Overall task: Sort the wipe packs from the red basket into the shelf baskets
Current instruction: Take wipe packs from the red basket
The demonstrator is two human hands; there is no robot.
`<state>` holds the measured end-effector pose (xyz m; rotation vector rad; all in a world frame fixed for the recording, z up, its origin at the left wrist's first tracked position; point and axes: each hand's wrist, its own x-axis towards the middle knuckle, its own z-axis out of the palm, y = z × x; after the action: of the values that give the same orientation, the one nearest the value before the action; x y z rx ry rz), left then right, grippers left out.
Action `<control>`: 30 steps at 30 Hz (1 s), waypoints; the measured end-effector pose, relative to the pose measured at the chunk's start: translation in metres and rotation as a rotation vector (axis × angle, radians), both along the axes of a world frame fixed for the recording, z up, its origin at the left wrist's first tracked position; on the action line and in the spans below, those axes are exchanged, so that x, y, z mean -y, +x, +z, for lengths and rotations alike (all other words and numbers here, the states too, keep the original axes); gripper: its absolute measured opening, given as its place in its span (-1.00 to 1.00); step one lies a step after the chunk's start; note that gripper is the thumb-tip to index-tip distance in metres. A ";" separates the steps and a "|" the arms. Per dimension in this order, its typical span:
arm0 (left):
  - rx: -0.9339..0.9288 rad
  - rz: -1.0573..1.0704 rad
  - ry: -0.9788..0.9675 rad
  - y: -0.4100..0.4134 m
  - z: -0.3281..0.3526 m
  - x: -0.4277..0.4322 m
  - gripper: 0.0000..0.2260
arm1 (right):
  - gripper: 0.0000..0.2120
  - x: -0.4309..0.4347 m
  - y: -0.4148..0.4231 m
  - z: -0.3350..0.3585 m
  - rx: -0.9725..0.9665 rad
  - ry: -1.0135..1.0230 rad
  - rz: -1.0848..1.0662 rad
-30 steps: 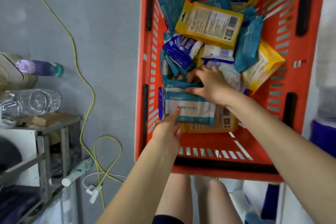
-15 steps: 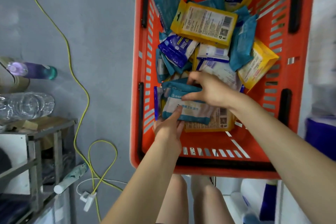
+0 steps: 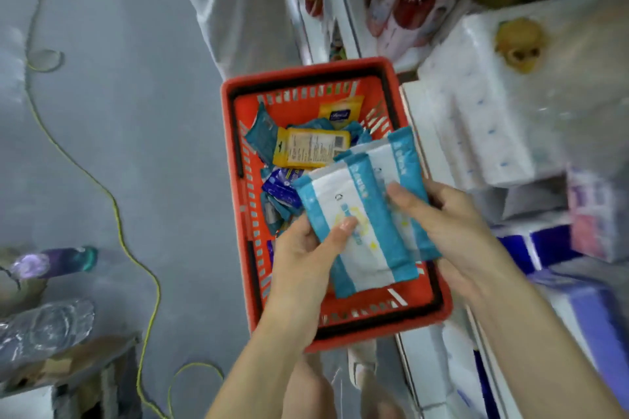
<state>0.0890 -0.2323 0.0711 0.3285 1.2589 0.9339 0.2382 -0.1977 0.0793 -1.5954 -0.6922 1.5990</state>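
- Left hand [image 3: 306, 248] is pinching the front blue-and-white wipe pack [image 3: 343, 214], thumb on top; right hand [image 3: 452, 224] is gripping the second pack [image 3: 398, 160] behind it.
- Shelf unit [image 3: 429, 133], blurred, is standing just to the right.
- Red basket [image 3: 306, 73] is sitting below both, holding more packs.
- Pickup is looking done; the next move is probably carrying both packs to a matching shelf basket.

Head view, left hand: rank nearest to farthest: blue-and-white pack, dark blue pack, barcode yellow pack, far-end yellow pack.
From the left hand:
1. blue-and-white pack, held in it.
2. dark blue pack, just beyond, left side of the basket.
3. barcode yellow pack, mid-basket.
4. far-end yellow pack, by the far wall.
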 end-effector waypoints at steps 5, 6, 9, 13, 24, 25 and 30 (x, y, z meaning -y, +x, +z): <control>-0.114 -0.063 0.250 -0.012 0.087 -0.013 -0.70 | -0.84 0.019 0.039 0.104 0.030 0.131 -0.261; -0.155 -0.087 0.301 -0.011 0.106 -0.013 -0.73 | -0.82 0.028 0.047 0.126 0.048 0.148 -0.279; -0.201 -0.263 0.421 0.010 0.165 0.000 -0.74 | -0.59 0.065 0.066 0.184 0.191 0.208 -0.280; -0.075 -0.487 0.509 0.064 0.233 0.047 -0.57 | -0.53 0.144 0.082 0.246 0.499 0.312 -0.289; 0.099 -0.722 0.641 0.176 0.316 0.294 -0.79 | -0.63 0.473 0.111 0.340 0.422 0.290 -0.768; 0.128 -0.749 0.637 0.185 0.320 0.326 -0.81 | -0.60 0.511 0.104 0.342 0.394 0.255 -0.819; 0.330 -1.046 0.528 0.217 0.348 0.492 -0.68 | -0.73 0.679 0.072 0.357 0.488 0.274 -1.280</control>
<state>0.3065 -0.7245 0.4188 1.0741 0.3799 0.3483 0.3099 -0.8770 0.4364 -1.6426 -0.0091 0.1823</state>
